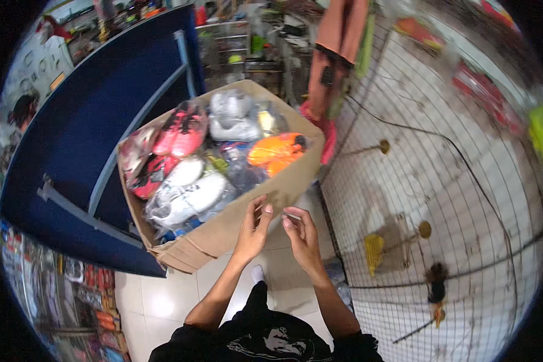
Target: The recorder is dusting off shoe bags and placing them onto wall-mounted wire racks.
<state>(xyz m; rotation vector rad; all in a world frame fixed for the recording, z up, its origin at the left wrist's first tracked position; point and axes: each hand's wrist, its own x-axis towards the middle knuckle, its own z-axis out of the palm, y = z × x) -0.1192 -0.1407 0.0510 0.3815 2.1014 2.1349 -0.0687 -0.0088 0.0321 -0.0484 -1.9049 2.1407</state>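
Note:
A large cardboard box (280, 192) full of shoes in clear plastic bags stands in front of me. Inside lie white shoes (194, 194), pink shoes with black laces (181, 133), a grey-white pair (233, 117) and an orange pair (278, 151). My left hand (253, 231) is in front of the near side of the box, palm inward, fingers curled and apart. Close to its right, my right hand (302, 235) is raised with thumb and index finger near each other; whether something small is between them cannot be told. Neither hand visibly grips the box.
A dark blue panel with grey metal bars (95, 113) rises left of the box. A wire grid (416, 190) with hooks covers the right wall. Orange-pink clothing (335, 45) hangs beyond the box. Packed goods (72, 294) line the lower left. Tiled floor (163, 298) lies below.

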